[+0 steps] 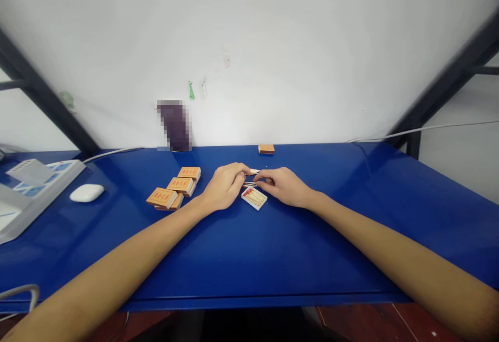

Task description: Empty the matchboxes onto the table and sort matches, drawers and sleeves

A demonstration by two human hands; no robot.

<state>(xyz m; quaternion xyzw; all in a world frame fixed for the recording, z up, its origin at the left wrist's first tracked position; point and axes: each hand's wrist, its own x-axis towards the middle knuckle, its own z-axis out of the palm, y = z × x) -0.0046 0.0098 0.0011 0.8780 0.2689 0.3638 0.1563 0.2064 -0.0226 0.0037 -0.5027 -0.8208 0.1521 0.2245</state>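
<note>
Head view: the left hand [224, 186] and right hand [284, 186] meet over the blue counter [249, 259], fingertips pinching a few matches [251, 182] just above an open, part-filled tray [254, 198]. Closed boxes [175, 188] lie stacked beside the left hand.

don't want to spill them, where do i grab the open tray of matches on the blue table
Pinch the open tray by its two long outer walls, coming down from above at its near end, which shows uncovered. It lies flat, open side up, with loose matches inside, so keep it level.
</note>
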